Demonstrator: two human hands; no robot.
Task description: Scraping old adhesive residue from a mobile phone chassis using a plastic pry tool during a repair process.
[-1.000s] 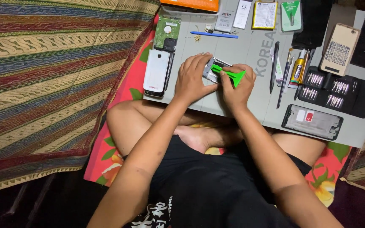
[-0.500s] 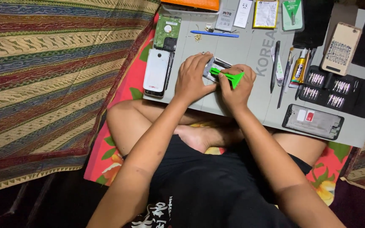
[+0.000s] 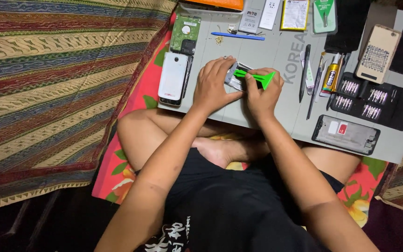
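I sit cross-legged at a grey work mat (image 3: pixel 267 109). My left hand (image 3: pixel 214 87) presses down on a small silver phone part (image 3: pixel 235 77) and holds it steady on the mat. My right hand (image 3: pixel 261 95) grips a green plastic pry tool (image 3: pixel 256 76), whose thin end lies across the silver part. Both hands meet over the middle of the mat, and most of the part is hidden beneath my fingers.
A white phone (image 3: pixel 173 77) and a green circuit board (image 3: pixel 185 32) lie left of my hands. To the right are black spudgers (image 3: pixel 306 70), a glue tube (image 3: pixel 330 77), a black screwdriver bit case (image 3: pixel 374 100), a grey phone frame (image 3: pixel 346 134) and a beige phone case (image 3: pixel 378 53). A striped cloth (image 3: pixel 57 79) covers the left.
My hands stay in place on the part; the green tool has shifted only slightly.
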